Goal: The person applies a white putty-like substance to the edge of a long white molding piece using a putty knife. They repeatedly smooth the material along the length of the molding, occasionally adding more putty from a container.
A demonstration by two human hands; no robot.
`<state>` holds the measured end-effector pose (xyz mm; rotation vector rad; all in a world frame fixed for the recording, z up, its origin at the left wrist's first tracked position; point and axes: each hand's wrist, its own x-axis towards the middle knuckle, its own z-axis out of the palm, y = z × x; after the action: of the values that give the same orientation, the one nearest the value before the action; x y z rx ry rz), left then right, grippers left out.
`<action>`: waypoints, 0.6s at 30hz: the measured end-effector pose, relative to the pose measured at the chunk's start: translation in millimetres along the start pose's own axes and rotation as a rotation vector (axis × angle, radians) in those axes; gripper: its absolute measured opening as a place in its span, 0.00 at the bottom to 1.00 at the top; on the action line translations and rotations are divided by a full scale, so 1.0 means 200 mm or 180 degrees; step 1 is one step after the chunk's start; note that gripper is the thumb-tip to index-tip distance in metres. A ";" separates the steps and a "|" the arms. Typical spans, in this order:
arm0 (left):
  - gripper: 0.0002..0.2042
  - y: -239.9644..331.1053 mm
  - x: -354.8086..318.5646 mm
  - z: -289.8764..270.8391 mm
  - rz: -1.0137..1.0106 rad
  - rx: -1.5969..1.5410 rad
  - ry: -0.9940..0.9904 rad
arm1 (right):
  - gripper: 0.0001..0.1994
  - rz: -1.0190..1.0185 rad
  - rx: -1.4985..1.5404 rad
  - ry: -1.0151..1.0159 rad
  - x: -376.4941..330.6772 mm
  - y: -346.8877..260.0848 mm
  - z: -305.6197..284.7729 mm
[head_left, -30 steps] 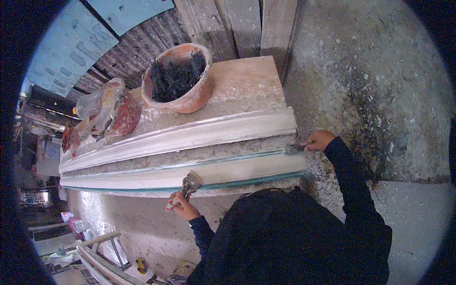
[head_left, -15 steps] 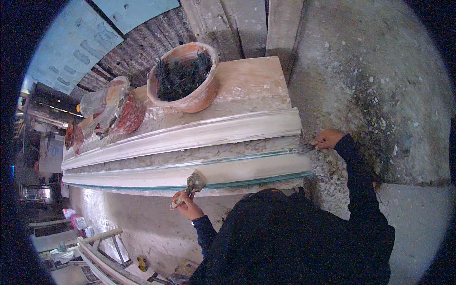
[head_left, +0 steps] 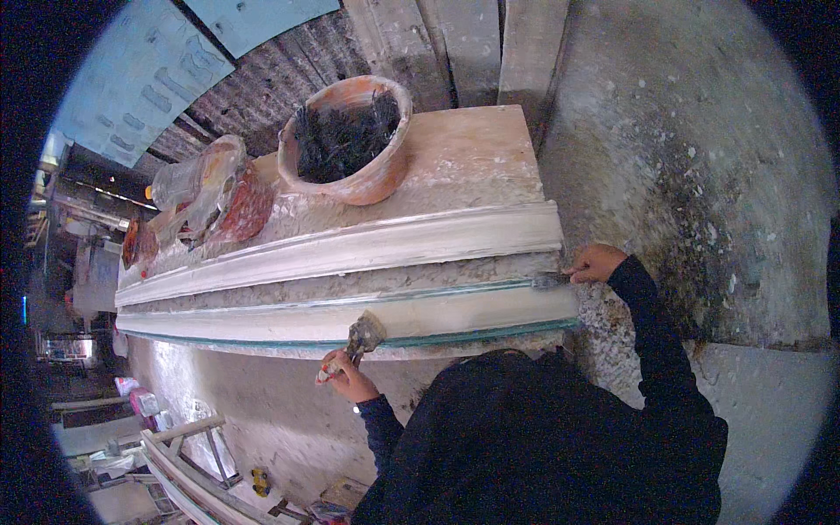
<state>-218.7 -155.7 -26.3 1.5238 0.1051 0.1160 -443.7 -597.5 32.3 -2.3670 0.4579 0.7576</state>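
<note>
A long white plaster-like moulding [head_left: 472, 313] with green glassy-looking edge strips lies along the near side of the bench. My left hand [head_left: 348, 378] is closed round the handle of a putty knife [head_left: 366, 332]; its blade, caked in grey-white paste, overlaps the moulding's near edge. At the right end, the fingers of my right hand [head_left: 598, 263] pinch a small, thin grey tool [head_left: 549, 281]. Its tip lies at the end of the far green strip, too blurred to name its kind. Behind, a second white moulding [head_left: 420, 234] runs alongside, with a rough grey gap between.
An orange-brown bowl [head_left: 385, 179] full of dark bristly material stands on the bench board [head_left: 481, 157]. A paste-smeared reddish container [head_left: 249, 206] and a clear plastic bottle [head_left: 175, 182] are left of it. A wooden frame [head_left: 188, 477] and a yellow object [head_left: 260, 481] lie lower left.
My right hand has shifted slightly left with the small tool, its tip now further over the moulding's end. The left hand stays about where it was. The whole view has shifted a little.
</note>
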 end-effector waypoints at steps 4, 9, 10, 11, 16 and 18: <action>0.14 0.06 -0.03 0.05 0.0124 -0.0007 -0.0025 | 0.19 0.0061 -0.0024 0.0128 0.08 -0.10 0.01; 0.14 0.04 -0.01 0.03 0.0051 -0.0041 -0.0050 | 0.20 -0.0960 0.0072 0.0444 0.37 -0.36 0.11; 0.14 0.02 0.00 0.01 -0.0002 -0.0036 -0.0047 | 0.20 -0.1019 0.0150 0.0525 0.40 -0.39 0.14; 0.14 0.03 0.00 0.03 0.0033 -0.0068 -0.0043 | 0.20 -0.1058 0.0215 0.0608 0.41 -0.40 0.15; 0.14 0.03 -0.01 0.02 0.0082 -0.0168 -0.0083 | 0.18 -0.0530 0.0246 0.0082 0.19 -0.07 0.04; 0.14 -0.03 0.01 -0.01 0.0050 -0.0186 -0.0055 | 0.19 -0.0325 -0.0001 0.0189 0.09 0.14 0.03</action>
<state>-216.5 -154.2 -32.9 1.4671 0.0752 0.1173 -445.7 -616.7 5.9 -2.3983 0.3585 0.6423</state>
